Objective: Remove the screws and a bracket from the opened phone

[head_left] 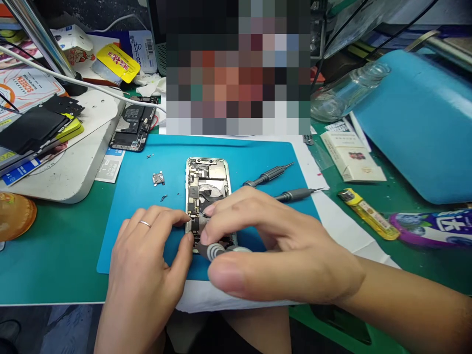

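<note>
An opened smartphone (212, 189) lies on the blue mat (129, 211), its circuit board and inner parts exposed. My left hand (147, 255) holds the phone's lower left edge with index finger and thumb; a ring is on one finger. Over the phone's lower end, my right hand (280, 241) is closed around a grey screwdriver (216, 251) with a striped end cap. The screwdriver's tip is hidden beneath the hand. Left of the phone are a small metal part (158, 178) and tiny screws or bits (163, 198). Two more screwdrivers (271, 175) rest right of the phone.
Another opened phone part (133, 125) with a battery lies at the back left, beside a white box-like base (84, 172). To the right are a cigarette pack (352, 156), a yellow lighter (368, 215), a purple packet (435, 228) and a glass jar (346, 93). The back centre is blurred out.
</note>
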Demonstrator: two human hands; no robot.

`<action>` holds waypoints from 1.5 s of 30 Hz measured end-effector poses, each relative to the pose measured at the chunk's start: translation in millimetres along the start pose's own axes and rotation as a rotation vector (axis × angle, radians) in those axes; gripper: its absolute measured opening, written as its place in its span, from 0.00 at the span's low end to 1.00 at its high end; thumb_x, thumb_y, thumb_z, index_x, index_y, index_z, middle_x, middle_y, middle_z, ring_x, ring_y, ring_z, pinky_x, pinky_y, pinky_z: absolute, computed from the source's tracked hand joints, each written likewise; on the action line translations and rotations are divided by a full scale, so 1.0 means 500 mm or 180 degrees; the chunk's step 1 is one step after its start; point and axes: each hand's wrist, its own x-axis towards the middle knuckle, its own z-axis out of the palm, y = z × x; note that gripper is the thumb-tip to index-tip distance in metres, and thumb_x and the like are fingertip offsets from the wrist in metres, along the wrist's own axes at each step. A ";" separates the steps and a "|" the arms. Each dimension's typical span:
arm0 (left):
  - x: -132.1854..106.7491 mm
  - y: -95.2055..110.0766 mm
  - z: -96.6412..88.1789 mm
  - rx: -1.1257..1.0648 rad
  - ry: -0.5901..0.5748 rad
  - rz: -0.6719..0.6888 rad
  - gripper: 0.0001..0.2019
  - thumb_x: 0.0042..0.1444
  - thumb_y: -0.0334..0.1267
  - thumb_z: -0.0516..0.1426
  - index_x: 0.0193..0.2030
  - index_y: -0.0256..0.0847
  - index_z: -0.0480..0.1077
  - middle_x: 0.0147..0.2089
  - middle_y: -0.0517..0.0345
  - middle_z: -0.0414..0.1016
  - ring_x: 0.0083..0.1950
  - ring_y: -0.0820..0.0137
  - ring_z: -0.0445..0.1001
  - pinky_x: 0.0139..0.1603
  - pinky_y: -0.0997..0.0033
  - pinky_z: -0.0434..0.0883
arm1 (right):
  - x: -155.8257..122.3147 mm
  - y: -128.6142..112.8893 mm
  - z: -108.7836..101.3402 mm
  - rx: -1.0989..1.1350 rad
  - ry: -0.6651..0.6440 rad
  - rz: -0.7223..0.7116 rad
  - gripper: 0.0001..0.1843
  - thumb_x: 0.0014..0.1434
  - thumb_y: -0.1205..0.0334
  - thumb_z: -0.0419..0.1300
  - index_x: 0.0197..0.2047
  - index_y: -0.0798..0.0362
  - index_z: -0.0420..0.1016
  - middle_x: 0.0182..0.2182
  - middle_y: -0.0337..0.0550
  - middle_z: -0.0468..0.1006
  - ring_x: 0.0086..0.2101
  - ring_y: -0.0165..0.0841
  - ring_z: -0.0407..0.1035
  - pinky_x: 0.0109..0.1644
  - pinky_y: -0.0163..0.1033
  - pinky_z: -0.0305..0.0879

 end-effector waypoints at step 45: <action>-0.004 -0.011 0.010 -0.0028 0.0185 -0.0137 0.04 0.61 0.38 0.53 0.40 0.48 0.69 0.36 0.60 0.73 0.38 0.61 0.71 0.36 0.62 0.64 | -0.004 0.012 0.067 0.0594 0.0479 -0.1233 0.05 0.71 0.70 0.58 0.49 0.57 0.72 0.39 0.45 0.83 0.44 0.30 0.79 0.49 0.37 0.78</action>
